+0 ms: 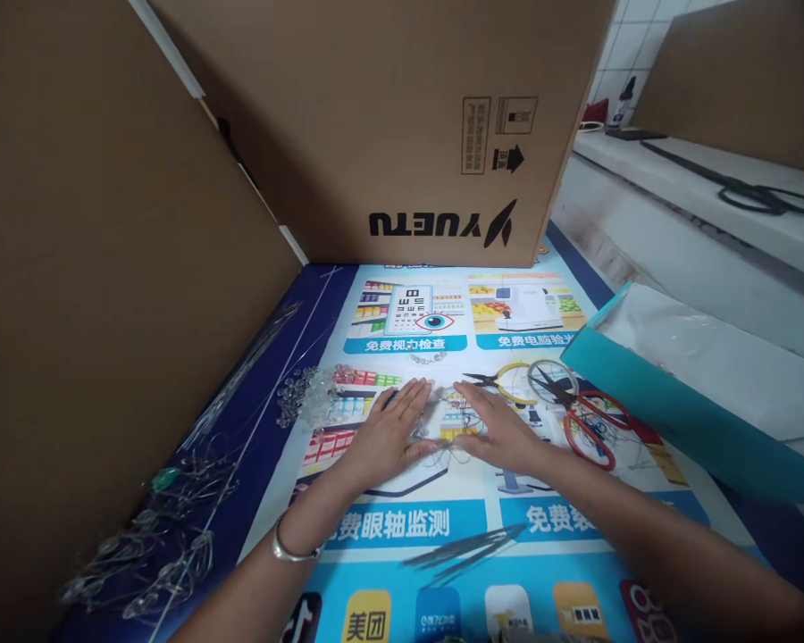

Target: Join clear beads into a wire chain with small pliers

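Observation:
My left hand (392, 430) and my right hand (499, 429) lie flat, fingers stretched out, on a printed poster (442, 527) that covers the table. Between and partly under the fingertips sits a small tangle of thin wire with clear beads (444, 427). A silver bangle (288, 546) circles my left wrist. A heap of clear beads (308, 397) lies just left of my left hand. Right of my right hand are yellow-handled scissors (509, 379) and red-handled scissors (586, 420).
A large cardboard box marked YUETU (389, 125) stands behind, and a cardboard sheet (100, 268) leans at the left. Wire pieces with clear beads (161, 536) lie at the lower left. A teal folder (670, 415) is at the right; black scissors (757, 192) rest on a white ledge.

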A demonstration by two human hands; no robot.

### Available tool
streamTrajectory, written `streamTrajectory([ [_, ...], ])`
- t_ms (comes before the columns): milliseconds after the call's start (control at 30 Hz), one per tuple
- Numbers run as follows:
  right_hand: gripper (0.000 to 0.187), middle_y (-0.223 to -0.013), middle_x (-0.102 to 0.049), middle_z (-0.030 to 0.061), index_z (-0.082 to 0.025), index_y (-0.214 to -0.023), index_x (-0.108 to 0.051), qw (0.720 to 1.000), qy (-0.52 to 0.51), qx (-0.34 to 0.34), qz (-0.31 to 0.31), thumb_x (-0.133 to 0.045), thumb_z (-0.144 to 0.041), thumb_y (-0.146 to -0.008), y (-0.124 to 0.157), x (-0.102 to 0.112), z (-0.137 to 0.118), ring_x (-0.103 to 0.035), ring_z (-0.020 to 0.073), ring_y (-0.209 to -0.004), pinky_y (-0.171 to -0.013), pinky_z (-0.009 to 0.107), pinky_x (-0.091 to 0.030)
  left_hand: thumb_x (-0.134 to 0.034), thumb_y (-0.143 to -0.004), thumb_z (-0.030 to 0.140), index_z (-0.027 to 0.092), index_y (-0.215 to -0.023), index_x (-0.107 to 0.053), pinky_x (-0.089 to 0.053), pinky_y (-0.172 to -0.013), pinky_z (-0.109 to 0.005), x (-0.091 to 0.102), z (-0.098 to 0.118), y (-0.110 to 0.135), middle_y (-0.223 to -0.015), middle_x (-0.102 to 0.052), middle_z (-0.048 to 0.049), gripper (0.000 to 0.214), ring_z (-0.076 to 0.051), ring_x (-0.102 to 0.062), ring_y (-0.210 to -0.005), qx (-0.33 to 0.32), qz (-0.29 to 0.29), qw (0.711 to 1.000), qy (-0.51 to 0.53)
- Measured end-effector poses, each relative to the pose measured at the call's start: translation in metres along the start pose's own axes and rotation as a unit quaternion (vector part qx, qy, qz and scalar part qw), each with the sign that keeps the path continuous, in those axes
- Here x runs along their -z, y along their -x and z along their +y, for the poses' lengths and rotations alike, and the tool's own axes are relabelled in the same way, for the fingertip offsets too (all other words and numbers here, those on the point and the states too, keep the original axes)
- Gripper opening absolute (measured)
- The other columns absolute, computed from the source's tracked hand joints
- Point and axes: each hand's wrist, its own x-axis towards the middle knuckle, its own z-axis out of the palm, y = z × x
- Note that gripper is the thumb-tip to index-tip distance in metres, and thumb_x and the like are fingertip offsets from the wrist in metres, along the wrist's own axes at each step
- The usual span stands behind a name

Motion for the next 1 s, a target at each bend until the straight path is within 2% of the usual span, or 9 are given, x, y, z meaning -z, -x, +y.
streamTrajectory([
  [100, 0.052, -0.127, -0.049, 0.0104, -0.021, -0.131, -0.038, 0.996, -0.034, 0.009, 0.081, -0.053, -0.034, -0.083, 0.000, 0.002, 0.003, -0.042, 0.0230, -0.118, -0.098, 0.043, -0.036, -0.040, -0.084, 0.056, 0.019, -0.143, -0.009, -0.017, -0.109, -0.045, 0.005, -0.002, 0.003, -0.148, -0.021, -0.0112, 0.076, -0.025, -0.016, -0.137, -0.004, 0.014, 1.000, 0.019],
  [200, 0.035, -0.113, -0.057, 0.0072, -0.023, -0.119, -0.050, 0.989, -0.056, 0.019, 0.136, -0.051, -0.022, -0.084, -0.002, 0.003, 0.003, -0.049, 0.0206, -0.108, -0.093, 0.041, -0.040, -0.046, -0.085, 0.049, 0.018, -0.141, -0.020, -0.020, -0.107, -0.047, 0.012, -0.004, 0.006, -0.145, -0.028, -0.0127, 0.069, -0.027, -0.023, -0.134, 0.000, 0.060, 0.998, 0.026],
  [267, 0.029, -0.106, -0.059, 0.0063, -0.023, -0.112, -0.055, 0.986, -0.058, 0.019, 0.153, -0.051, -0.018, -0.084, -0.003, 0.004, 0.002, -0.052, 0.0195, -0.102, -0.089, 0.040, -0.042, -0.050, -0.085, 0.041, 0.021, -0.134, -0.035, -0.024, -0.103, -0.046, 0.016, -0.005, 0.008, -0.137, -0.042, -0.0115, 0.056, -0.026, -0.034, -0.128, -0.005, 0.103, 0.994, 0.028],
  [367, 0.024, -0.098, -0.061, 0.0056, -0.023, -0.104, -0.059, 0.984, -0.059, 0.009, 0.167, -0.050, -0.015, -0.083, -0.002, 0.005, 0.003, -0.054, 0.0184, -0.095, -0.085, 0.038, -0.044, -0.054, -0.084, 0.027, 0.023, -0.114, -0.055, -0.034, -0.092, -0.041, 0.019, -0.005, 0.010, -0.112, -0.062, -0.0067, 0.030, -0.021, -0.053, -0.107, -0.021, 0.176, 0.983, 0.039],
  [500, 0.021, -0.093, -0.059, 0.0057, -0.022, -0.099, -0.060, 0.983, -0.064, 0.007, 0.173, -0.054, -0.014, -0.080, -0.001, 0.006, 0.005, -0.053, 0.0184, -0.091, -0.080, 0.036, -0.045, -0.058, -0.080, 0.019, 0.020, -0.090, -0.062, -0.039, -0.080, -0.036, 0.022, -0.002, 0.013, -0.087, -0.066, -0.0038, 0.011, -0.018, -0.058, -0.085, -0.028, 0.227, 0.972, 0.055],
  [767, 0.018, -0.086, -0.056, 0.0046, -0.020, -0.089, -0.060, 0.987, -0.083, 0.028, 0.133, -0.052, -0.009, -0.077, 0.001, 0.007, 0.004, -0.053, 0.0175, -0.085, -0.075, 0.035, -0.045, -0.058, -0.078, 0.016, 0.017, -0.078, -0.060, -0.043, -0.074, -0.034, 0.034, 0.008, 0.017, -0.075, -0.061, -0.0031, 0.002, -0.016, -0.055, -0.076, -0.031, 0.235, 0.964, 0.124],
  [900, 0.021, -0.086, -0.056, 0.0049, -0.020, -0.090, -0.060, 0.987, -0.082, 0.046, 0.127, -0.050, -0.007, -0.077, 0.004, 0.007, 0.003, -0.052, 0.0174, -0.085, -0.075, 0.035, -0.045, -0.055, -0.080, 0.015, 0.017, -0.084, -0.060, -0.044, -0.075, -0.034, 0.034, 0.021, 0.025, -0.082, -0.062, -0.0049, 0.007, -0.017, -0.055, -0.081, -0.014, 0.164, 0.974, 0.153],
  [1000, 0.022, -0.087, -0.056, 0.0053, -0.020, -0.092, -0.061, 0.990, -0.059, 0.068, 0.109, -0.050, -0.007, -0.077, 0.008, 0.008, 0.001, -0.051, 0.0178, -0.085, -0.076, 0.036, -0.045, -0.053, -0.083, 0.017, 0.019, -0.102, -0.059, -0.044, -0.076, -0.036, 0.029, 0.032, 0.034, -0.095, -0.063, -0.0067, 0.020, -0.020, -0.054, -0.088, -0.002, 0.111, 0.987, 0.121],
])
